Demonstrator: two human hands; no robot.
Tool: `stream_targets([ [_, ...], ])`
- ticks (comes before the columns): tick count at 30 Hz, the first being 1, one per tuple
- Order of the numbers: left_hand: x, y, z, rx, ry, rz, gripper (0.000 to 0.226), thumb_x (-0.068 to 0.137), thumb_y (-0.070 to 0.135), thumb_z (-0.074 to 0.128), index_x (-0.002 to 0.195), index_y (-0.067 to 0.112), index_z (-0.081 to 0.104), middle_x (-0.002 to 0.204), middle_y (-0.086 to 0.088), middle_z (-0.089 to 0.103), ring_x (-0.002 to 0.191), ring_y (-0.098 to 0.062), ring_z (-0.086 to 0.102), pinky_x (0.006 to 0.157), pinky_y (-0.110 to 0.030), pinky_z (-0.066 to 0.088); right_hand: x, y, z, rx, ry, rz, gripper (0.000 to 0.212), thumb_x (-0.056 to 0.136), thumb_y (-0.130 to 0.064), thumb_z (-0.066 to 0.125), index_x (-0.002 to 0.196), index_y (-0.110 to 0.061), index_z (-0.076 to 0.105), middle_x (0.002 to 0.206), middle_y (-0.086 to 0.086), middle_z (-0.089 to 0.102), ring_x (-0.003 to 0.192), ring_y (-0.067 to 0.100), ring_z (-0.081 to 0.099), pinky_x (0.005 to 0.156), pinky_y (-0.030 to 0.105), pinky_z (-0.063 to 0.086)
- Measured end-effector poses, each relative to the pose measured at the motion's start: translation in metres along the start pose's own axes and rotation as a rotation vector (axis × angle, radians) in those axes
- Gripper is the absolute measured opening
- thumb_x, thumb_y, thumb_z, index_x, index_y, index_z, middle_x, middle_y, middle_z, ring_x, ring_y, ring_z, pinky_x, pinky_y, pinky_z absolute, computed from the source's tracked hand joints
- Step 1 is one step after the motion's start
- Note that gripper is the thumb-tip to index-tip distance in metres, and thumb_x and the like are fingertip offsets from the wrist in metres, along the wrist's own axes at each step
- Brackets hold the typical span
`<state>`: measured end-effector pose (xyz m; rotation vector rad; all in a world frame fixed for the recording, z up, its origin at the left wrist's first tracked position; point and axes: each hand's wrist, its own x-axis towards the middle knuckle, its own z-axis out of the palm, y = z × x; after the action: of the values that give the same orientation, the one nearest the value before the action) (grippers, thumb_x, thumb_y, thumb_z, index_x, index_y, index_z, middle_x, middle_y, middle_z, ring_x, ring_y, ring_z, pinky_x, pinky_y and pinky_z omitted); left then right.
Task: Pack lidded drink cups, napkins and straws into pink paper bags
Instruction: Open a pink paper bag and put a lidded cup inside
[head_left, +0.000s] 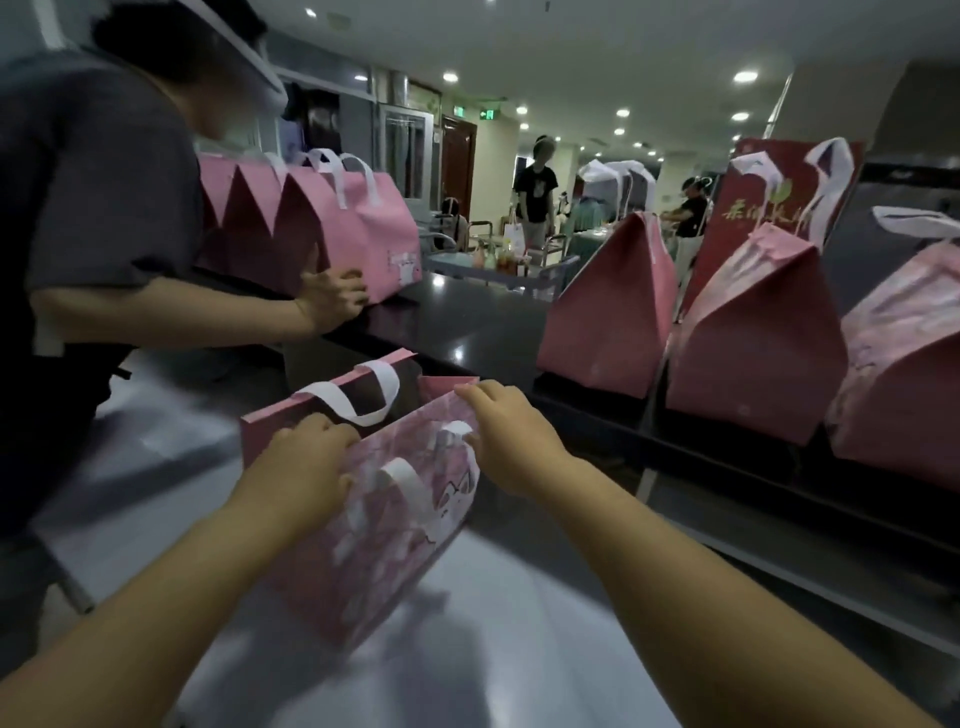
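Observation:
A pink paper bag with white strap handles stands open and tilted on the steel counter in front of me. My left hand grips the near wall's top edge at the left. My right hand pinches the same edge at the right corner. The bag's dark inside shows between the two walls; I cannot tell what it holds. No cups, napkins or straws are in sight.
Three closed pink bags stand on the dark raised ledge at the right. A person in a grey shirt at the left holds a row of pink bags. A red bag stands behind. People and a trolley are far back.

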<state>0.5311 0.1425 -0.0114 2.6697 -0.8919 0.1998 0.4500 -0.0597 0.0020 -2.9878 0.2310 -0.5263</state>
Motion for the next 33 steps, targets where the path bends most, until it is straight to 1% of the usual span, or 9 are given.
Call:
stream_targets([
  [3,-0.001,-0.006,0.004,-0.201,0.056,0.081,0.029,0.072,-0.002,0.057,0.090,0.020,0.062,0.097,0.000,0.056,0.096,-0.024,0.055,0.077,-0.039,0.047,0.021,-0.001,0.010,-0.064,-0.085,-0.014,0.072,0.086,-0.002,0.051,0.146,-0.027,0.021,0.151,0.001,0.027,0.133,0.031,0.025,0.098,0.046,0.038],
  [7,-0.006,-0.015,0.010,-0.314,0.136,0.188,0.034,0.066,-0.016,0.056,0.086,0.009,0.067,0.091,-0.004,0.061,0.089,-0.024,0.059,0.078,-0.039,0.050,0.029,0.009,0.014,-0.154,-0.178,0.040,0.062,0.086,-0.003,0.051,0.141,-0.022,0.032,0.149,0.004,0.030,0.135,0.033,0.022,0.102,0.053,0.032],
  [10,-0.013,-0.023,0.013,-0.348,0.183,0.248,0.034,0.065,-0.019,0.060,0.082,0.009,0.068,0.087,0.000,0.061,0.079,-0.017,0.059,0.071,-0.015,0.046,0.020,0.019,0.011,-0.189,-0.063,0.047,0.042,0.086,-0.006,0.053,0.125,-0.019,0.050,0.126,0.005,0.048,0.115,0.030,0.039,0.086,0.046,0.038],
  [12,-0.018,-0.024,0.013,-0.355,0.215,0.275,0.034,0.065,-0.020,0.062,0.080,0.010,0.068,0.087,0.001,0.061,0.077,-0.015,0.059,0.069,-0.011,0.044,0.006,0.026,0.006,-0.155,0.009,0.017,0.034,0.087,-0.008,0.054,0.118,-0.019,0.057,0.111,0.006,0.054,0.102,0.030,0.044,0.078,0.041,0.040],
  [16,-0.031,-0.018,0.007,-0.382,0.256,0.318,0.033,0.066,-0.019,0.066,0.082,0.010,0.068,0.090,0.002,0.060,0.078,-0.017,0.061,0.073,-0.023,0.050,-0.036,0.041,-0.011,0.046,0.075,-0.011,0.014,0.086,-0.013,0.060,0.095,-0.010,0.069,0.097,0.007,0.054,0.087,0.029,0.050,0.071,0.039,0.047],
  [18,-0.037,-0.007,0.003,-0.366,0.267,0.346,0.032,0.066,-0.018,0.068,0.083,0.009,0.069,0.093,0.001,0.058,0.079,-0.016,0.059,0.072,-0.015,0.047,-0.062,0.047,-0.023,0.135,0.099,-0.001,0.011,0.085,-0.015,0.065,0.091,-0.009,0.071,0.096,0.005,0.052,0.084,0.026,0.052,0.070,0.036,0.047],
  [22,-0.053,0.031,-0.001,-0.357,0.263,0.391,0.026,0.070,-0.011,0.069,0.087,0.009,0.069,0.100,0.000,0.055,0.084,-0.014,0.056,0.069,-0.008,0.043,-0.119,0.059,-0.048,0.182,0.170,0.061,0.007,0.082,-0.014,0.069,0.088,-0.011,0.071,0.097,0.000,0.051,0.083,0.017,0.052,0.070,0.028,0.047],
  [26,-0.076,0.082,0.000,-0.381,0.245,0.454,0.021,0.073,-0.005,0.069,0.088,0.010,0.069,0.105,-0.002,0.055,0.088,-0.016,0.055,0.075,-0.014,0.042,-0.189,0.078,-0.079,0.190,0.231,0.140,0.007,0.081,-0.009,0.070,0.085,-0.014,0.070,0.094,-0.005,0.050,0.086,0.015,0.052,0.072,0.017,0.039],
  [33,-0.128,0.196,0.018,-0.440,0.213,0.583,0.017,0.075,0.001,0.070,0.089,0.011,0.070,0.114,-0.008,0.053,0.097,-0.015,0.050,0.075,-0.011,0.039,-0.329,0.112,-0.138,0.118,0.340,0.283,0.010,0.080,-0.002,0.069,0.087,-0.009,0.070,0.094,0.001,0.055,0.089,0.016,0.052,0.076,0.021,0.045],
])
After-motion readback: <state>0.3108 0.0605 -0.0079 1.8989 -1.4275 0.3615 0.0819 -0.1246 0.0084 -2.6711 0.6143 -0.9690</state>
